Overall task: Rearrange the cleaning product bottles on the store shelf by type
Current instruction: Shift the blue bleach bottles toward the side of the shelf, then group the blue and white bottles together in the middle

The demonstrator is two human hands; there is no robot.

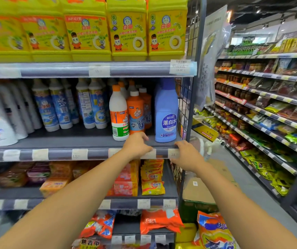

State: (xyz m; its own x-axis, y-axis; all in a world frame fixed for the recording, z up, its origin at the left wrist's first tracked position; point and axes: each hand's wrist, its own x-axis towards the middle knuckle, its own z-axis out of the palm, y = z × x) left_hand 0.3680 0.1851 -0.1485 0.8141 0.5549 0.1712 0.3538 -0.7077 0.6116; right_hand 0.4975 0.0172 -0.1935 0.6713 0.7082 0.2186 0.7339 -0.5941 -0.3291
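On the middle shelf stand a white bottle with an orange cap, orange bottles behind and right of it, and a tall blue bleach bottle at the right end. Further left are blue-and-white bottles and plain white bottles. My left hand rests on the shelf's front edge just below the orange bottle, fingers curled, holding nothing. My right hand rests on the shelf's right front corner, below the blue bottle, also holding nothing.
Yellow detergent jugs fill the shelf above. Soap packs and orange bags sit on lower shelves. A wire grid panel closes the shelf's right end. A cardboard box lies on the aisle floor; food shelves run along the right.
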